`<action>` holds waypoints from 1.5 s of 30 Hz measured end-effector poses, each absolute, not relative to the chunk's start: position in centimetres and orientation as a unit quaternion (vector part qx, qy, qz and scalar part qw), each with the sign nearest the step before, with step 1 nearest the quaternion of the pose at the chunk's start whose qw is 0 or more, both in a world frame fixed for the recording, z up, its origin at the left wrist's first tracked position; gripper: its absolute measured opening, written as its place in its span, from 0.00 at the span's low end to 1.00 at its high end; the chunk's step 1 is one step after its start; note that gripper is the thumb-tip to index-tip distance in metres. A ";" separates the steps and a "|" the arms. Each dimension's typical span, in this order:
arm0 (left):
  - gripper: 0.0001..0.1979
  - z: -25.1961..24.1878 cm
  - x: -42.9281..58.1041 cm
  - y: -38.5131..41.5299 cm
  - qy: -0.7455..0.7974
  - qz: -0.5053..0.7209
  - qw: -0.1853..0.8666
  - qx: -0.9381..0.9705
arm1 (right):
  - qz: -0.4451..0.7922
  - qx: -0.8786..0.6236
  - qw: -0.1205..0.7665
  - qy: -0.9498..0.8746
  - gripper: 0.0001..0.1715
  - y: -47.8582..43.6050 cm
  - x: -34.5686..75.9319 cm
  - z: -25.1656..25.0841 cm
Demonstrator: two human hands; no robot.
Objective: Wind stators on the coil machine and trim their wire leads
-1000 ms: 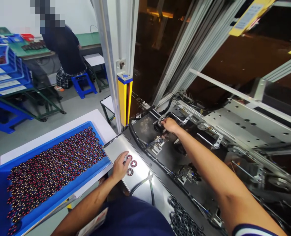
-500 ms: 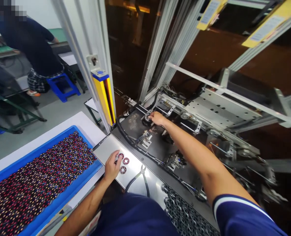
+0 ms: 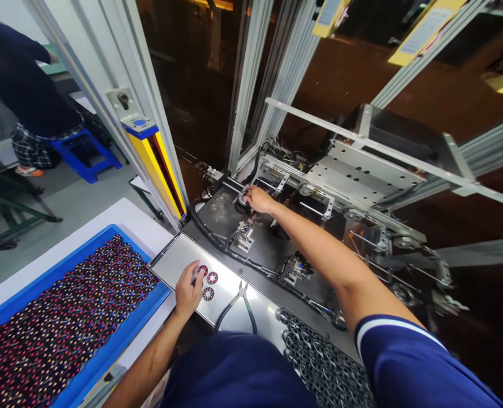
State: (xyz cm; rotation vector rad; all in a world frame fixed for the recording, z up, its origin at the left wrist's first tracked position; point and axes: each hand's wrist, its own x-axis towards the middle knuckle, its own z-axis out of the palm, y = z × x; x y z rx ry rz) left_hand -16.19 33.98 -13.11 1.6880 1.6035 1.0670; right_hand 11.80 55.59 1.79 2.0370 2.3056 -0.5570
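Right hand (image 3: 258, 199) reaches into machine, fingers closed narrow on round metal part (image 3: 243, 198) seated on black deck (image 3: 218, 211). Left hand (image 3: 187, 290) lies on steel plate (image 3: 170, 263), fingertips touching wound ring (image 3: 201, 271); cannot tell if gripped. Two spare rings (image 3: 212, 277) just beside. Pliers (image 3: 239, 299) near. Blue tray (image 3: 124, 335) full of coils, left, on white worktop (image 3: 119, 212).
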 end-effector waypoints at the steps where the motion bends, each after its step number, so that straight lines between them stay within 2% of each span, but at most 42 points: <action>1: 0.18 -13.1 -16.2 34.0 0.600 0.399 0.286 0.631 | -0.178 0.650 0.010 0.739 0.19 55.7 11.9 1.8; 11: 0.19 -12.4 -16.1 34.0 0.601 0.394 0.286 0.634 | -0.186 0.665 0.053 0.721 0.19 56.3 11.2 2.4; 26: 0.21 -12.7 -16.3 34.1 0.602 0.375 0.281 0.647 | -0.181 0.684 0.036 0.706 0.20 55.9 11.1 1.1; 35: 0.21 -13.0 -16.2 34.0 0.602 0.377 0.280 0.646 | -0.052 0.634 0.029 0.771 0.20 52.5 11.2 2.8; 42: 0.17 -13.1 -15.7 34.1 0.586 0.414 0.257 0.647 | 0.005 0.556 0.078 0.827 0.21 50.4 10.9 3.9; 45: 0.16 -12.8 -15.6 34.3 0.579 0.426 0.246 0.650 | 0.036 0.559 0.049 0.827 0.22 49.6 10.4 6.0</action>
